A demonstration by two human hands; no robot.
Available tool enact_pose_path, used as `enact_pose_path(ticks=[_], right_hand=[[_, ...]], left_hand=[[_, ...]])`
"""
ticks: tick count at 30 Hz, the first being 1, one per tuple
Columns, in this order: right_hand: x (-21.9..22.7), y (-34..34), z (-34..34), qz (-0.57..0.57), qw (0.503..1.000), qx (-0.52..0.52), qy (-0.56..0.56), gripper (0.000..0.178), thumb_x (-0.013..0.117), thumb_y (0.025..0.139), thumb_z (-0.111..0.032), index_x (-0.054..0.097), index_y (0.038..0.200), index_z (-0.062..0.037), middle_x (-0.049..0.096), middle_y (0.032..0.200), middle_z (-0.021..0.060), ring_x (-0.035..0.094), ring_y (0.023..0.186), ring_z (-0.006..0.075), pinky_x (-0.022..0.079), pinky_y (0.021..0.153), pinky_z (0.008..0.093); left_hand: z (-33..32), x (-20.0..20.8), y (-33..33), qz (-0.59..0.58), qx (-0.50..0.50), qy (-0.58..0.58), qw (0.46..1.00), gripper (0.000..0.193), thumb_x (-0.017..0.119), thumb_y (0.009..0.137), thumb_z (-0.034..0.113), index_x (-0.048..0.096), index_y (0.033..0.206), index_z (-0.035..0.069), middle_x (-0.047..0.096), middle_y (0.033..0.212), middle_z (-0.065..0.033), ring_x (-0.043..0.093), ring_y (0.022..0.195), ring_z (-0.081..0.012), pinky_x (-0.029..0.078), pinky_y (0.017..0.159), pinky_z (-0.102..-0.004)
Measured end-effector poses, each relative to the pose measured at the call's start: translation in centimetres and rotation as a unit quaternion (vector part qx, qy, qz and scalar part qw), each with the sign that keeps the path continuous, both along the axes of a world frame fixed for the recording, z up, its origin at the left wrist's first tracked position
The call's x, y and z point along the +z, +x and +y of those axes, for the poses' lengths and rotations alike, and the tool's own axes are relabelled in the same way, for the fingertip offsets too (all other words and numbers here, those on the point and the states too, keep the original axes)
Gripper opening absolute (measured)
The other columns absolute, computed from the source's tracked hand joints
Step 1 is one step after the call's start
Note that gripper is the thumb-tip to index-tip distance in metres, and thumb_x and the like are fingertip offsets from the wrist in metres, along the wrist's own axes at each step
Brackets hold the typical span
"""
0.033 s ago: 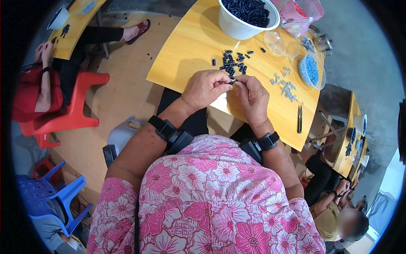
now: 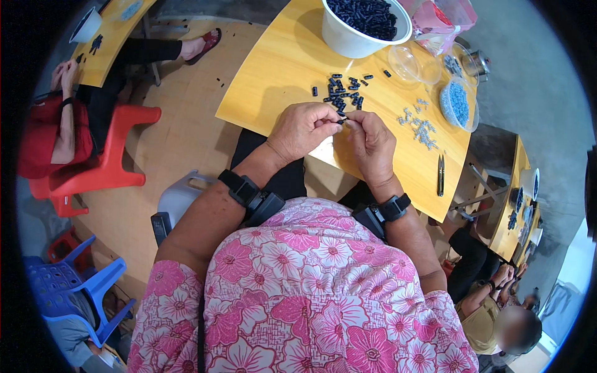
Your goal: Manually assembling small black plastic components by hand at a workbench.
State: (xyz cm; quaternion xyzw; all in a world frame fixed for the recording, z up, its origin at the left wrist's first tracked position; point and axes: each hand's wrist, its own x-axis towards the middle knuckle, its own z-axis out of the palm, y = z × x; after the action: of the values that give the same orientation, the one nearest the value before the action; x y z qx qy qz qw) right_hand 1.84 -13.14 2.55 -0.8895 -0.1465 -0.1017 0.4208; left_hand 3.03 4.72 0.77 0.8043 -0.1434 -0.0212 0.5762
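Observation:
Over the near edge of the yellow wooden table (image 2: pixel 273 74), my left hand (image 2: pixel 305 129) pinches a small black plastic piece (image 2: pixel 341 120) between thumb and index finger. My right hand (image 2: pixel 374 140) is closed in a pinch right beside it, its fingertips almost meeting those of the left. Whatever lies between the right fingertips is too small to tell. Just beyond both hands, a loose pile of small black plastic pieces (image 2: pixel 339 91) covers part of the tabletop. To the right are scattered small grey-clear bits (image 2: pixel 423 132), with black thread snips (image 2: pixel 441 175) lying nearer the edge.
A white tub (image 2: pixel 339 38) full of black pieces stands at the back. Right of it are clear lids (image 2: pixel 404 62), a clear tub of blue bits (image 2: pixel 457 104) and a metal can (image 2: pixel 479 62). Other people work at side tables; a red stool (image 2: pixel 106 165) stands left.

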Motion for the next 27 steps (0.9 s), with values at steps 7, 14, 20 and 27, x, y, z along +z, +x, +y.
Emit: enact_pose_path(ticks=[7,14,20,27], right_hand=[[-0.5,-0.2,0.5,-0.007,1.000,-0.001,0.009,0.010,0.063,0.087,-0.004,0.065,0.096,-0.0040,0.064,0.086,0.0167,0.064,0.075,0.0351,0.052,0.067,0.0383],[-0.3,-0.5,0.7,0.000,1.000,0.014,0.004,0.013,0.063,0.086,-0.002,0.066,0.099,-0.0042,0.064,0.085,0.0162,0.065,0.075,0.0337,0.053,0.067,0.0362],[-1.0,-0.5,1.0,0.025,0.997,0.001,0.079,0.011,0.062,0.088,-0.001,0.066,0.098,-0.0026,0.064,0.078,0.0133,0.067,0.066,0.0219,0.053,0.061,0.0317],[-1.2,-0.2,1.4,0.016,0.997,-0.012,0.078,0.008,0.061,0.089,-0.001,0.066,0.096,-0.0018,0.063,0.075,0.0119,0.065,0.060,0.0174,0.052,0.058,0.0291]], left_hand=[[0.0,-0.3,0.1,0.000,0.004,-0.022,1.000,0.009,0.069,0.083,0.005,0.067,0.089,-0.001,0.065,0.074,-0.0055,0.059,0.065,-0.0091,0.049,0.061,-0.0255],[0.3,-0.2,0.0,-0.017,0.005,-0.020,1.000,0.007,0.068,0.083,0.004,0.067,0.087,-0.002,0.066,0.075,-0.0077,0.060,0.066,-0.0129,0.049,0.062,-0.0273],[0.3,-0.5,0.0,0.006,0.002,-0.033,0.999,0.007,0.066,0.084,0.003,0.067,0.088,-0.002,0.067,0.077,-0.0075,0.061,0.069,-0.0114,0.050,0.064,-0.0271],[0.4,-0.4,0.0,0.018,0.011,-0.030,0.999,0.007,0.067,0.084,0.004,0.068,0.088,-0.002,0.068,0.078,-0.0072,0.061,0.069,-0.0103,0.050,0.064,-0.0261]])
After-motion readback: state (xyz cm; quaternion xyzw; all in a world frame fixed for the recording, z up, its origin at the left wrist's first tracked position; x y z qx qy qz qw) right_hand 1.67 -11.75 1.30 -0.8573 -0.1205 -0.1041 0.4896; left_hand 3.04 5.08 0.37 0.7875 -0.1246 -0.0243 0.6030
